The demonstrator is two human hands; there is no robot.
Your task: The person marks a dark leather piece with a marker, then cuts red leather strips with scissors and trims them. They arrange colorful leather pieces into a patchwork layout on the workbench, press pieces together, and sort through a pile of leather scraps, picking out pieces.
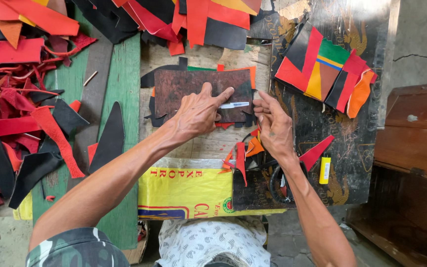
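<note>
A dark brown mottled leather sheet (189, 86) lies flat on a wooden board (213, 59), over black and orange pieces. My left hand (198, 111) presses down on the sheet's lower right part, fingers spread. My right hand (273, 123) is at the sheet's right edge and holds a thin silver blade-like tool (234, 105) that lies across the sheet between the two hands.
Piles of red, black and orange leather scraps (21, 99) cover the left and top. Cut coloured pieces (329, 74) sit on a dark printed board at right. A yellow lighter (325, 169), a yellow sack (189, 190) and a wooden box (411, 133) are nearby.
</note>
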